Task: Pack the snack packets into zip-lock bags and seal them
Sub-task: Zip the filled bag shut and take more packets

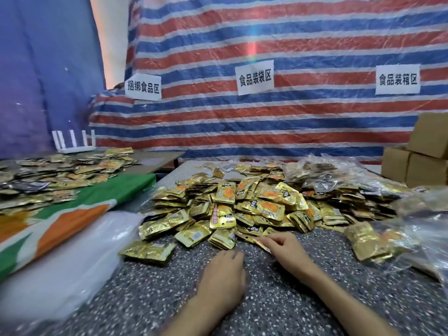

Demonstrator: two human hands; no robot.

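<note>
A big heap of gold snack packets (244, 204) covers the middle of the speckled table (145, 282). My right hand (286, 248) is at the heap's near edge, its fingers pinching a thin gold packet (257, 241) that lies flat there. My left hand (225, 275) rests palm down on the bare table just in front of the heap, fingers relaxed, holding nothing. A stack of clear zip-lock bags (72, 258) lies at the left. Filled clear bags of packets (373, 236) sit at the right.
More gold packets (60, 173) spread over a second table at the left, beside a green and orange cloth (72, 214). Cardboard boxes (417, 161) stand at the far right. A striped tarp with paper signs hangs behind.
</note>
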